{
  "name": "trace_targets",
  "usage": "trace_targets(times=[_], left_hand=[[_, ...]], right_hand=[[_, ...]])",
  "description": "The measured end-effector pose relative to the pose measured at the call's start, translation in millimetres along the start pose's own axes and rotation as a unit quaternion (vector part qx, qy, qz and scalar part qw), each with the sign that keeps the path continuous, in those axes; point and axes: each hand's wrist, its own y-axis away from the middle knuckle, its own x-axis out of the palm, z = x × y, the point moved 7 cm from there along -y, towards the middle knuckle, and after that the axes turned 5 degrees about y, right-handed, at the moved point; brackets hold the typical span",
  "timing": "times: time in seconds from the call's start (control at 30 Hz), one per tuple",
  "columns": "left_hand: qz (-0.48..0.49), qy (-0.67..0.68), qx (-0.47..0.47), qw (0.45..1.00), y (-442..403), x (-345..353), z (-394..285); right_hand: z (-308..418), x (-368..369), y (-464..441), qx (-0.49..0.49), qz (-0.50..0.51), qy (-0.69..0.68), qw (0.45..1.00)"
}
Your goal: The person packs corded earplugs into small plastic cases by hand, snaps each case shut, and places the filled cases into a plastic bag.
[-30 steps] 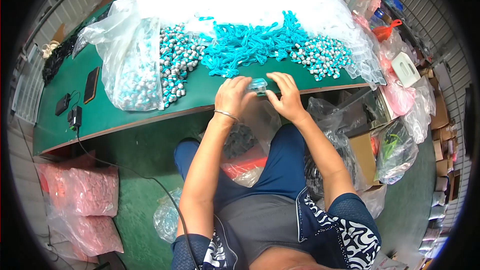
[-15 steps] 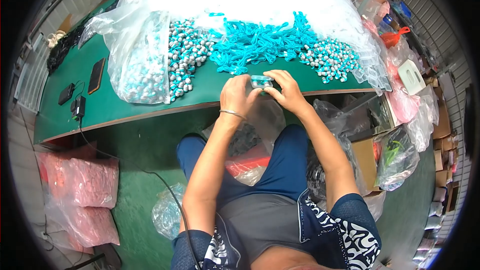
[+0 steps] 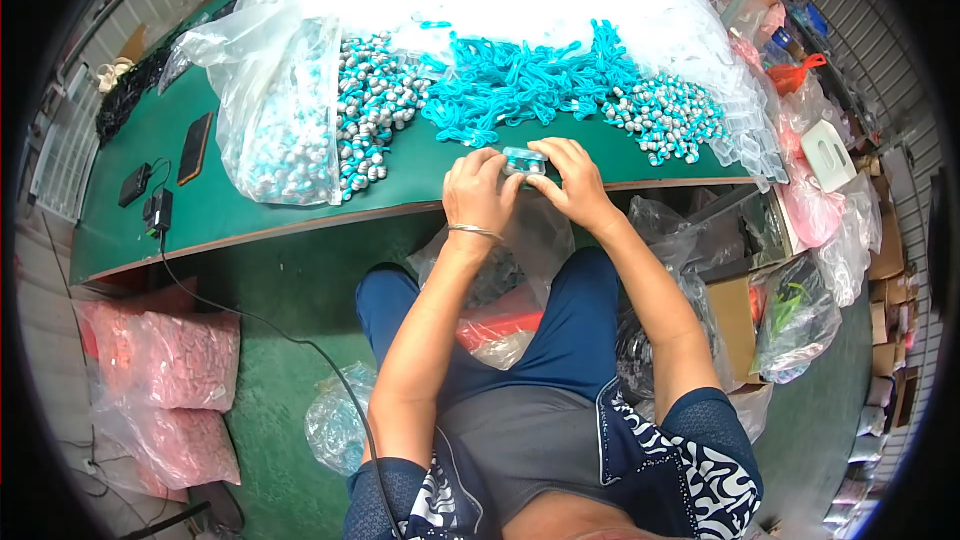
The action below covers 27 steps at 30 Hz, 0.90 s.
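Note:
A small clear case (image 3: 524, 161) with blue-green contents is held between my two hands at the table's front edge. My left hand (image 3: 479, 190) grips its left side, and my right hand (image 3: 574, 183) has thumb and fingers on its right side. Just behind my hands lies a heap of turquoise cords (image 3: 520, 85). Grey-and-turquoise beads form one pile (image 3: 375, 105) left of the cords and another (image 3: 665, 115) to their right.
A clear bag of beads (image 3: 285, 135), a phone (image 3: 195, 148) and small black devices (image 3: 157, 210) lie on the green table (image 3: 250, 230). Clear plastic pieces (image 3: 745, 130) are at the right. Pink-filled bags (image 3: 185, 360) stand on the floor, and a cable (image 3: 270, 330) hangs down.
My hands have closed in on both sides of the clear case, which has shifted slightly in view. The whole table view has moved a little to the right.

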Motion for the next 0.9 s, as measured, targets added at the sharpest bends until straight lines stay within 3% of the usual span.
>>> trace_targets(times=[0.1,0.17,0.37,0.47,0.53,0.77,0.83,0.9], left_hand=[[0.007,0.01,-0.013,1.0,-1,-1,5],[0.077,0.025,-0.091,0.993,-5,6,15],[0.162,0.038,0.036,0.985,-21,9,9],[0.172,0.055,0.055,0.982,-19,9,12],[0.172,0.082,0.046,0.981,-17,7,13],[0.22,0.149,0.021,0.964,-18,5,13],[0.234,0.206,-0.003,0.95,-18,7,23],[0.246,0.261,-0.026,0.933,-18,9,28]], right_hand=[[2,0,0,-0.012,-0.006,0.009,1.0],[4,-1,1,-0.017,-0.011,0.016,1.0],[6,-1,-3,-0.027,-0.018,0.021,0.999],[4,1,-7,-0.029,-0.033,-0.034,0.998],[5,4,-9,-0.014,0.003,-0.099,0.995],[5,7,-5,0.019,0.04,-0.131,0.99],[18,-1,0,0.009,-0.011,-0.17,0.985],[46,-6,14,-0.044,-0.024,-0.108,0.993]])
